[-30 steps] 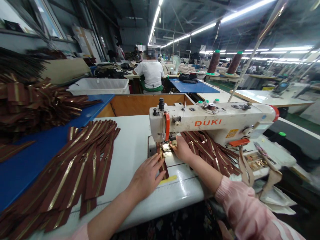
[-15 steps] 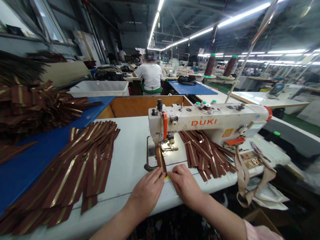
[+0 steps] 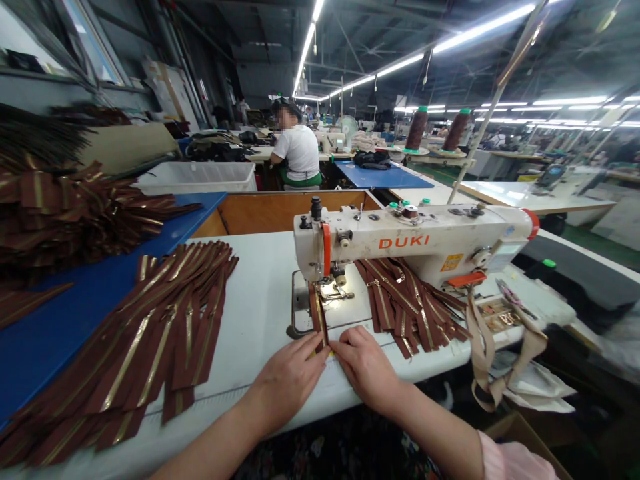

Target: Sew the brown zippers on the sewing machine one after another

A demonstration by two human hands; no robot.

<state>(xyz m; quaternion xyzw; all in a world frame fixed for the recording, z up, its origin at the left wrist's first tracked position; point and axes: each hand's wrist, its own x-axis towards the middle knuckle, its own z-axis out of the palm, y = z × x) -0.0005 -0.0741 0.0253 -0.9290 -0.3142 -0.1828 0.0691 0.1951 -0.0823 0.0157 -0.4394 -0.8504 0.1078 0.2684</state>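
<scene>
A brown zipper with gold teeth runs from under the presser foot of the white sewing machine toward me. My left hand is closed on its near end, fingertips pressed together over the tape. Opposite it, my right hand pinches the right edge of the same end. The hands nearly touch at the fingertips and hide the zipper's end. To the left, a fan of brown zippers covers the table. More zippers lie in a heap beneath the machine's arm.
A big pile of brown zippers rests on the blue table at left. Beige straps hang at the right edge beside a small parts tray. Thread cones stand behind the machine. A co-worker in white sits ahead.
My hands stay on the zipper's near end, with little visible movement. The co-worker ahead has turned and leaned to the left. The whole view has shifted slightly.
</scene>
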